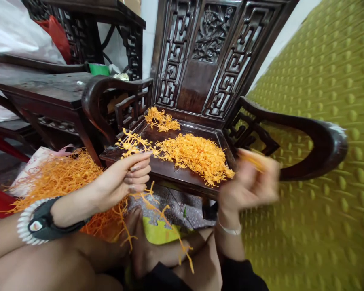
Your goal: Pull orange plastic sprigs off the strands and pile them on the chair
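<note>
My left hand (135, 173) is closed, thumb pressed against curled fingers, gripping a thin branched orange strand (166, 218) that looks like plastic. The strand dangles below the hand over my legs. Smeared by motion, my right hand (250, 182) is raised at the right with its fingers curled; a blurred orange piece (255, 159) shows between them. On the dark wooden chair seat (166, 171) lies a large heap of small spiky orange pieces (197, 155), between the two hands. Paler branched pieces (133, 143) lie just beyond my left fingertips. A smaller orange clump (160, 119) sits farther back.
At the lower left, a pile of long tangled orange strands (66, 173) spills over a white bag (33, 165). Curved chair arms (294, 121) flank the seat. A yellow-green bumpy mat (336, 194) stands along the right. A green container (98, 69) rests on a side table (60, 87).
</note>
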`<state>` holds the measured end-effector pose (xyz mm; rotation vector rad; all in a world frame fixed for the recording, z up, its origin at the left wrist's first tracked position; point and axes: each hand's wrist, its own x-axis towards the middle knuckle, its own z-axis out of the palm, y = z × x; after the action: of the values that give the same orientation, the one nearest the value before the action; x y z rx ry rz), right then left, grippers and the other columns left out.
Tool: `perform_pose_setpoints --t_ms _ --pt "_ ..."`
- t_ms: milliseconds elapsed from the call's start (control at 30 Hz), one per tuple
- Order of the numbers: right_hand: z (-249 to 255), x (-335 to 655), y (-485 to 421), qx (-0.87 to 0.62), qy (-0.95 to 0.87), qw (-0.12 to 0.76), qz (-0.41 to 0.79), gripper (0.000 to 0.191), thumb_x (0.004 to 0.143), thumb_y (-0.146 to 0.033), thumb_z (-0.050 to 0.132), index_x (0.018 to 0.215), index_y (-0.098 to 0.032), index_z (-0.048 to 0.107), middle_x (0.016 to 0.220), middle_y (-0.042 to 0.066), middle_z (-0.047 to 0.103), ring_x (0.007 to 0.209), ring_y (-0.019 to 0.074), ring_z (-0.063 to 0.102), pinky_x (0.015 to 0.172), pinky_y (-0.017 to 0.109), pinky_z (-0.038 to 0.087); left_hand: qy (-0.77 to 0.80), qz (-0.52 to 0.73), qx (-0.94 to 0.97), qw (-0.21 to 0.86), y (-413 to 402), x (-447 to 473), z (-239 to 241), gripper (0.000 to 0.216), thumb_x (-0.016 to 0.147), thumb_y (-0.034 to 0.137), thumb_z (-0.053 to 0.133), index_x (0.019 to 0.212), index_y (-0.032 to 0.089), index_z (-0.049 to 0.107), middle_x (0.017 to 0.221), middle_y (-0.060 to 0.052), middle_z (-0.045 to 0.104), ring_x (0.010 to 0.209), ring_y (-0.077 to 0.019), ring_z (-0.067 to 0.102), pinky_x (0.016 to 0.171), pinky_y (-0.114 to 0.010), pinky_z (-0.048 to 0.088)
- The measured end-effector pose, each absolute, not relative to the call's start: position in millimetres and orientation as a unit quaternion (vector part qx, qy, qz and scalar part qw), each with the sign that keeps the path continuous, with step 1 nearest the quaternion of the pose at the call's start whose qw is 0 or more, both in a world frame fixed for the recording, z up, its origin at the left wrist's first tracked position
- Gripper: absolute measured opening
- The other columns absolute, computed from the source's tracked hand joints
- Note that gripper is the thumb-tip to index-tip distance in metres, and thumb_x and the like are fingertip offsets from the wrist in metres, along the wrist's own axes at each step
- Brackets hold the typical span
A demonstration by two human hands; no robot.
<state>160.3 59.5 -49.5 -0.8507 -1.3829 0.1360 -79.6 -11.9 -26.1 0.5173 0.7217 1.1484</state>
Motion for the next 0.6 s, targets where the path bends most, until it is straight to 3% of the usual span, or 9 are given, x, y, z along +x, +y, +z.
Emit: perform_pose_setpoints --t_ms 67,167,267,367,467,600 --pt "-59 125 100 -0.405 -0.726 0.555 -0.032 0.029 0.091 -0.036 0.045 0.107 -0.023 0.064 0.101 0.009 0.061 0.1 0.0271 0.052 0.092 0.047 0.035 0.327 0.519 0.248 0.75 -12 -73 -27 0.04 0.092 0.022 0.047 0.054 0.016 0.036 0.053 0.008 0.016 0.042 -0.005 0.015 0.038 -0.016 0.026" --pt "-77 89 162 -0.498 -0.797 0.338 -0.061 0.031 0.091 -0.026 0.041 0.11 -0.015 0.063 0.108 0.014 0.06 0.109 0.0294 0.048 0.094 0.047 0.031 0.324 0.517 0.28 0.741 -13 -66 -23 0.036 0.09 0.02 0.051 0.058 0.016 0.037 0.056 0.007 0.019 0.045 -0.005 0.016 0.04 -0.015 0.027" --pt "-97 79 197 -0.559 -0.793 0.239 -0.03 0.025 0.084 -0.018 0.048 0.098 -0.01 0.067 0.111 0.02 0.06 0.114 0.0354 0.044 0.095 0.051 0.028 0.329 0.497 0.319 0.736 -16 -62 -19 0.031 0.085 0.021 0.06 0.061 0.016 0.04 0.059 0.007 0.022 0.047 -0.0047 0.018 0.042 -0.014 0.028" --pt "-108 83 201 -0.562 -0.788 0.252 -0.011 0.025 0.079 -0.015 0.053 0.098 -0.012 0.067 0.112 0.018 0.061 0.114 0.0353 0.044 0.096 0.052 0.027 0.327 0.478 0.348 0.737 -19 -59 -17 0.025 0.077 0.024 0.07 0.067 0.015 0.049 0.063 0.005 0.03 0.05 -0.0043 0.025 0.045 -0.013 0.032" --pt "-105 92 190 -0.559 -0.777 0.292 -0.001 0.026 0.082 -0.02 0.051 0.103 -0.017 0.066 0.115 0.012 0.062 0.113 0.0299 0.047 0.097 0.049 0.029 0.31 0.462 0.338 0.759 -19 -57 -17 0.03 0.073 0.04 0.072 0.078 0.014 0.059 0.068 0.003 0.041 0.052 -0.0043 0.032 0.045 -0.014 0.034" --pt "-87 102 163 -0.465 -0.74 0.479 0.083 0.024 0.089 -0.03 0.044 0.093 -0.019 0.065 0.102 0.008 0.066 0.099 0.0216 0.055 0.092 0.04 0.04 0.315 0.452 0.308 0.776 -15 -57 -16 0.063 0.078 0.072 0.046 0.082 0.013 0.066 0.071 -0.003 0.052 0.053 -0.0079 0.042 0.045 -0.018 0.038"
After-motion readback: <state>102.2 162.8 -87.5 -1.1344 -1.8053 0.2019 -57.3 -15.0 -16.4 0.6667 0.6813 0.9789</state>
